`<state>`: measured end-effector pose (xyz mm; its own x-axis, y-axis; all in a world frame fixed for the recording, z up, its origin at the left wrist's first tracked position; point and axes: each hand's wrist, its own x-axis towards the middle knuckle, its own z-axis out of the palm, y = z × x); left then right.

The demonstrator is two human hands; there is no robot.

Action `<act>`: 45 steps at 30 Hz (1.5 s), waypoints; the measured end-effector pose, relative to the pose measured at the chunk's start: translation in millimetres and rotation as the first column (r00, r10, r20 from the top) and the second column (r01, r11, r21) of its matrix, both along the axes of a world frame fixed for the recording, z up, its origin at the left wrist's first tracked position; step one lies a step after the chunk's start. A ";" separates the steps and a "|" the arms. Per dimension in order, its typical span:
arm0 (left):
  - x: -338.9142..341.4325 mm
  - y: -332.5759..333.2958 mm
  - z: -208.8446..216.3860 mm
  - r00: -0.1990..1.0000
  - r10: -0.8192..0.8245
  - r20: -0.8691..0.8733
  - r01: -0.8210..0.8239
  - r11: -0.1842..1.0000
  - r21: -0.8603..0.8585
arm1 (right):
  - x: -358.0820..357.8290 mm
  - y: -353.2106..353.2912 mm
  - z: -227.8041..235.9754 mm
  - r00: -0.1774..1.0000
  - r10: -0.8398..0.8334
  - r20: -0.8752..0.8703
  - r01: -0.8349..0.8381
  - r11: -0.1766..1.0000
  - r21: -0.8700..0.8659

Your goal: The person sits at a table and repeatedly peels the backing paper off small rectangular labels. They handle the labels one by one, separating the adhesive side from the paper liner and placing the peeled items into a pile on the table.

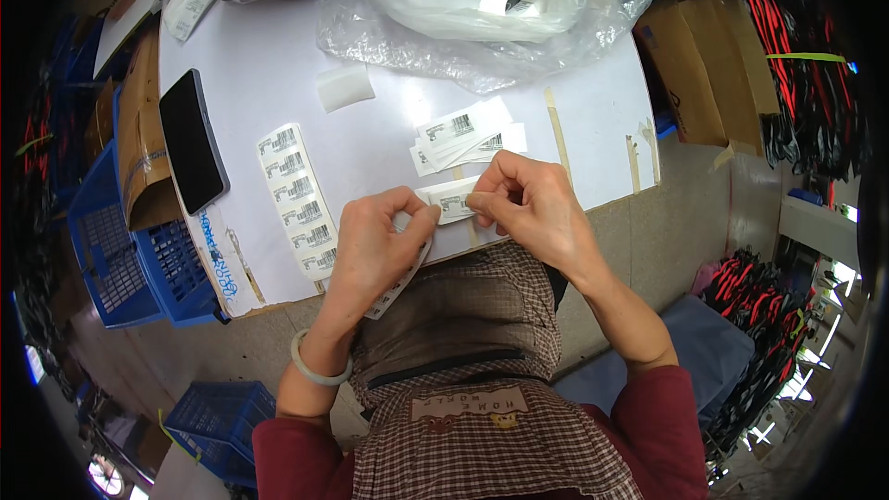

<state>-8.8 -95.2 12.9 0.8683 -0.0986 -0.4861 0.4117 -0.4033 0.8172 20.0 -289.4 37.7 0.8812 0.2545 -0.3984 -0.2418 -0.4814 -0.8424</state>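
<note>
At the near edge of the white table, a small white tag with a printed label [454, 205] spans the gap between my hands. My left hand [375, 243] pinches its left end, and a strip of barcode stickers [396, 289] curves down from under that hand past the table edge. At the tag's right end, my right hand [537, 210] is closed in a pinch, thumb against forefinger. Just beyond the hands lies a loose pile of white printed tags [463, 132]. Another sticker strip [298, 201] rests flat left of my left hand.
A black phone [194, 142] lies along the table's left side. A clear plastic bag [435, 46] with white label rolls covers the far side, near a blank paper piece [344, 88]. Blue crates [111, 241] and cardboard boxes [708, 60] flank the table.
</note>
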 end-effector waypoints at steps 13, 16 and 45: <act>8.4 -2.8 27.4 0.970 0.130 0.203 -0.151 0.984 0.093 | 22.9 -6.4 17.0 0.995 -0.089 0.038 0.086 0.995 0.058; 42.7 -4.5 22.0 0.950 -0.171 0.262 0.047 0.906 0.421 | 55.4 4.5 -9.0 0.989 0.018 0.147 -0.006 0.996 -0.084; 49.3 -7.2 -2.5 0.918 -0.282 0.277 0.107 0.852 0.513 | 60.0 0.5 -21.7 0.791 0.207 0.576 -0.092 0.970 -0.224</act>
<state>40.5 -102.5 10.4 0.9721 -0.1146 -0.2048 0.0236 -0.8205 0.5711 80.0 -288.9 16.0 0.9146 0.3804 0.1372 0.3627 -0.6218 -0.6941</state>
